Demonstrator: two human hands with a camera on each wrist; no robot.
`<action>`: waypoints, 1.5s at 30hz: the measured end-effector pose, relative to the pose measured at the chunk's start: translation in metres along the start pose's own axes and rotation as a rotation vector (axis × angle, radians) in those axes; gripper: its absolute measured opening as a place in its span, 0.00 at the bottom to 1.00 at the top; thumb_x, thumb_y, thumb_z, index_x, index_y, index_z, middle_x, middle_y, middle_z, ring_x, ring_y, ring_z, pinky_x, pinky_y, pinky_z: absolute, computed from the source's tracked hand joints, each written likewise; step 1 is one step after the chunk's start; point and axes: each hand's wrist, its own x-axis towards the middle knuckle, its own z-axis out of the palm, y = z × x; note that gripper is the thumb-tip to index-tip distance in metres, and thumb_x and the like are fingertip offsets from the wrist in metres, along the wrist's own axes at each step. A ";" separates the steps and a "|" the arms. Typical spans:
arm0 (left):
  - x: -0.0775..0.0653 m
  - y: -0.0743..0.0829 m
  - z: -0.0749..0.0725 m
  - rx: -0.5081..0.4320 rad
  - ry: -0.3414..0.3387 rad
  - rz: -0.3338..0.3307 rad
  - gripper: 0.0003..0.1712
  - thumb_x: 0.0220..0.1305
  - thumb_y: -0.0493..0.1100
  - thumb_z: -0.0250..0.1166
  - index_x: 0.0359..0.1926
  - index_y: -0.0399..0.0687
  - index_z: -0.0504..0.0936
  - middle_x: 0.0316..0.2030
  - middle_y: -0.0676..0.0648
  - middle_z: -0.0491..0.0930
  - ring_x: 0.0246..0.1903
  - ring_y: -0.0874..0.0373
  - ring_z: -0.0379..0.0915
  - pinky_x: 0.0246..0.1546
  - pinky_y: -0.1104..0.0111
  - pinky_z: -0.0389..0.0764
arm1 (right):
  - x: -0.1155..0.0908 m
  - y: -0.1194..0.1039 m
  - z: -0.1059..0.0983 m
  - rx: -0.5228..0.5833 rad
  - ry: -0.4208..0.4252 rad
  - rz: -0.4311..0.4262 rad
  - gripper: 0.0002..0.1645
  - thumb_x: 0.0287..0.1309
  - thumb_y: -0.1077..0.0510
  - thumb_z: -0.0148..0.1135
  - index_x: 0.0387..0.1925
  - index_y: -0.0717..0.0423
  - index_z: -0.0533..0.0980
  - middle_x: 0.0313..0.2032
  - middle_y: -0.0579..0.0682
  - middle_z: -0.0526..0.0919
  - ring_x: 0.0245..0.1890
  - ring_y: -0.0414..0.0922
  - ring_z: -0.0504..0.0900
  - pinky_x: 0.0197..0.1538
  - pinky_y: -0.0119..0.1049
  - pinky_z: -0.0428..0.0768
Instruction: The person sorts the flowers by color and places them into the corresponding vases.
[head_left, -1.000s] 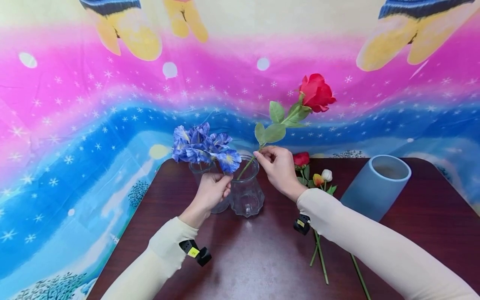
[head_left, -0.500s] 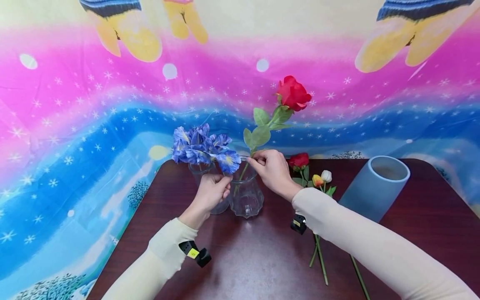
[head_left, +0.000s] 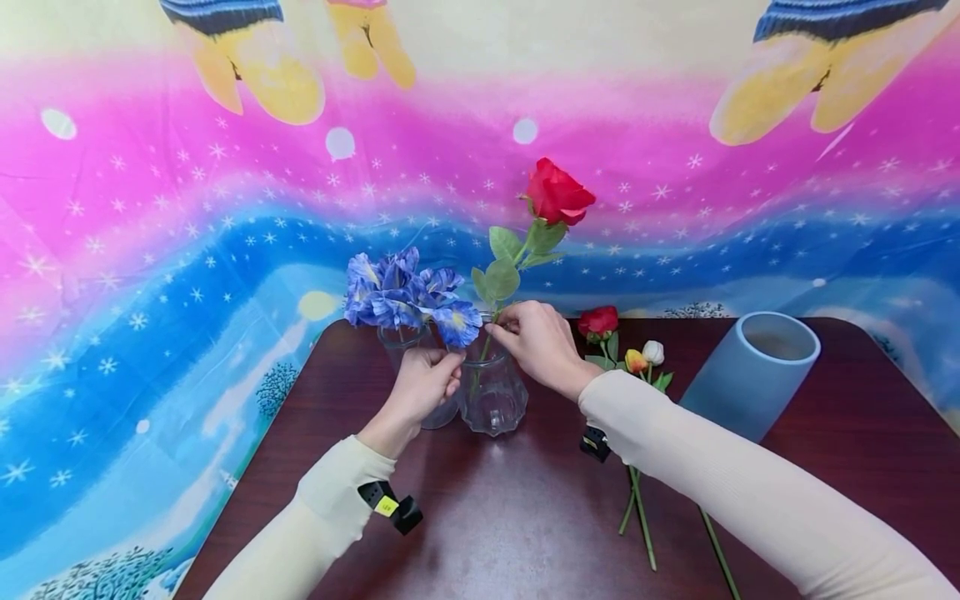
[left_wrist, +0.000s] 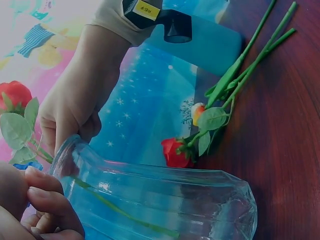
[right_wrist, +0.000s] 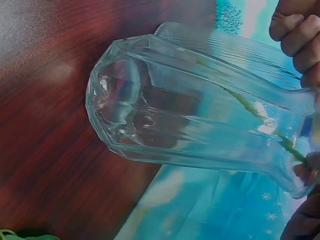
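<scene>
My right hand [head_left: 546, 346] pinches the green stem of a red rose [head_left: 557, 193] just over the mouth of a clear faceted glass vase [head_left: 493, 402]. The stem's lower part slants down inside the glass, as the right wrist view shows through the vase wall [right_wrist: 170, 120]. At the near-left side of the rim, my left hand [head_left: 422, 387] grips the vase with curled fingers [left_wrist: 52, 202]; its exact hold is partly hidden. Blue irises [head_left: 401, 292] stand right behind that hand in a second, ribbed glass vase [head_left: 442, 414].
To the right, another red rose [head_left: 597, 321] and yellow-orange and white tulips [head_left: 637, 361] lie on the dark wood table [head_left: 487, 517], stems toward me. A tall blue vase [head_left: 742, 383] stands beyond my right forearm. A printed cloth [head_left: 225, 233] hangs behind the table.
My right hand has moved left and slightly down with the rose, bringing it more upright and its stem deeper into the vase. The left hand has stayed at the rim.
</scene>
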 end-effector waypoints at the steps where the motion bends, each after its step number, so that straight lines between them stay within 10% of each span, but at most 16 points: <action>1: 0.000 0.000 0.000 -0.001 -0.001 0.000 0.20 0.72 0.43 0.58 0.25 0.34 0.76 0.10 0.55 0.68 0.12 0.66 0.62 0.14 0.76 0.63 | 0.000 -0.001 -0.001 -0.012 -0.010 -0.001 0.12 0.65 0.47 0.67 0.32 0.47 0.88 0.21 0.43 0.82 0.21 0.41 0.71 0.22 0.34 0.64; 24: 0.000 -0.001 0.001 -0.015 -0.004 -0.013 0.19 0.72 0.42 0.58 0.24 0.35 0.75 0.10 0.55 0.68 0.12 0.66 0.61 0.14 0.76 0.62 | 0.000 -0.007 -0.013 -0.048 -0.071 0.039 0.30 0.61 0.43 0.69 0.15 0.49 0.63 0.11 0.45 0.62 0.14 0.41 0.60 0.18 0.33 0.53; 45: 0.001 -0.002 0.001 -0.011 -0.002 -0.024 0.19 0.72 0.44 0.58 0.24 0.36 0.75 0.11 0.55 0.68 0.13 0.66 0.62 0.15 0.75 0.63 | -0.012 -0.012 -0.039 0.092 0.036 0.008 0.11 0.61 0.47 0.70 0.38 0.50 0.86 0.15 0.46 0.66 0.15 0.44 0.64 0.20 0.36 0.61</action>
